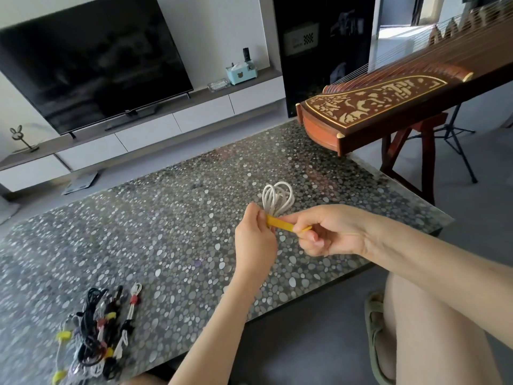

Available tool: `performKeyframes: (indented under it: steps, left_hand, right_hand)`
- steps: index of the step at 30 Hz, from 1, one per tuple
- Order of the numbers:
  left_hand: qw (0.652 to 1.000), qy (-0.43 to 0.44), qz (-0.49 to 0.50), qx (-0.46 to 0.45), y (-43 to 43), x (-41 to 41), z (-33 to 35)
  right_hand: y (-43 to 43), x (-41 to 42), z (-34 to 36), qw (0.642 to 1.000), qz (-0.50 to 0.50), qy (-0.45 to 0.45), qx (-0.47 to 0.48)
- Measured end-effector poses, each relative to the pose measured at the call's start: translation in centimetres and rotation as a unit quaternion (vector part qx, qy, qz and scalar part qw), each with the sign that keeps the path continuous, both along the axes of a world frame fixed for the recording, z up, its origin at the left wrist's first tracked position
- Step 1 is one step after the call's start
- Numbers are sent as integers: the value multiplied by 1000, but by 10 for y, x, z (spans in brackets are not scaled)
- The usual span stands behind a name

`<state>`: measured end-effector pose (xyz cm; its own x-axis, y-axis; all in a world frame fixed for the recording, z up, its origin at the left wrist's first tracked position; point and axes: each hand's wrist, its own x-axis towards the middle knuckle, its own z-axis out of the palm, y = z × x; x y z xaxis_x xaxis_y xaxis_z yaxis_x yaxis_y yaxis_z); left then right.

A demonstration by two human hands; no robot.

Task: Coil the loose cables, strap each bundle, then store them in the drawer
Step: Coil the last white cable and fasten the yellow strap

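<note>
Our left hand [254, 240] pinches the coil [278, 196], right hand [330, 232] the strap [277, 221]; strapping, we judge, needs a tight wrap next.

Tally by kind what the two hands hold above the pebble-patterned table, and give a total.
White cable coil: 1
Yellow strap: 1
Total: 2
</note>
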<state>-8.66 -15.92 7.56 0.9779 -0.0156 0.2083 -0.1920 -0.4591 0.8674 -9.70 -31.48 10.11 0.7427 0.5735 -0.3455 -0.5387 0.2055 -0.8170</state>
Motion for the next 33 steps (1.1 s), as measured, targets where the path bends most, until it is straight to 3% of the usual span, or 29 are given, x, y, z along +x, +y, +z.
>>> performKeyframes:
  steps: [4,8,10,12,14,18,21,24,26,28,31,33]
  left_hand:
    - [971,151,-52,-180,6,2,6]
    - [936,233,-149,-216,15,1,12]
    - [901,283,-192,-266,15,-4,16]
    - [860,326,-213,-329,14,-9,18]
    - [846,331,-206,-363,14,-12,21]
    - [890,266,-169,-331,23,-13,20]
    - [907,238,-175,-300,28,-16,20]
    - [916,226,-193,-269,31,-20,21]
    - [928,199,-203,-239,32,-21,23]
    - [938,176,-192,-227,32,-24,27]
    - [944,153,-179,-233,33,-27,34]
    - [949,127,-195,-215,35,-30,40]
  right_hand:
    - [-10,2,0,998,12,32,53]
    - [-17,1,2,992,55,32,106]
    - [-18,1,4,989,74,24,128]
    - [-17,0,7,988,83,10,134]
    - [-18,-1,9,990,77,-11,120]
    - [-28,-7,9,995,23,-93,-22]
    - [-32,-16,6,976,-12,-162,-144]
    - [-30,-20,-2,970,-57,-170,-167]
    - [-29,-20,-7,984,-82,-119,-107]
    - [-27,-21,-11,994,-103,-26,11]
    - [-19,-21,-15,971,-106,108,182]
    - [-14,-20,-20,964,-92,133,211]
